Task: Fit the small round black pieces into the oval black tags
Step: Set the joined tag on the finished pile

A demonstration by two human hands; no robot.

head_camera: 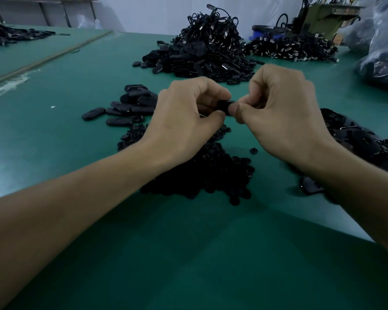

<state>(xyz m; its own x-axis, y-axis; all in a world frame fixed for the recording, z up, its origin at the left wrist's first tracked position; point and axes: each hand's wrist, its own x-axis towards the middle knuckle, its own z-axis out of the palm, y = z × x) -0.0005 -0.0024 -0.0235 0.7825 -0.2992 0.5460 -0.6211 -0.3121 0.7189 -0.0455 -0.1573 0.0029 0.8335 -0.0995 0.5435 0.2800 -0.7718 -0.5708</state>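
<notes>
Above the middle of the green desk (65,97), 2 hands are meeting. The left hand (186,113) is curling its fingers and thumb in tight and is pinching 1 end of an oval black tag (227,105). The right hand (285,113) is curling up too, and its thumb and pointing finger are pinching the other end of the same tag. Both hands are almost closed, so only a little bit of the tag is showing between them. I cannot tell if a round piece is sitting in the tag, because the fingers are hiding it.

Right under the hands, a heap of small round black pieces (211,171) is lying on the desk. 1 lone round piece (253,150) is lying just beside the heap, near the right wrist.

A small pile of oval tags (132,104) is sitting just left of the left hand. A dark pile of flat black parts (356,135) is lying on the right, partly under the right arm. A big black heap (206,48) is standing farther back on the desk, well apart from the hands. A clear plastic bag (381,52) is showing at the right edge.
</notes>
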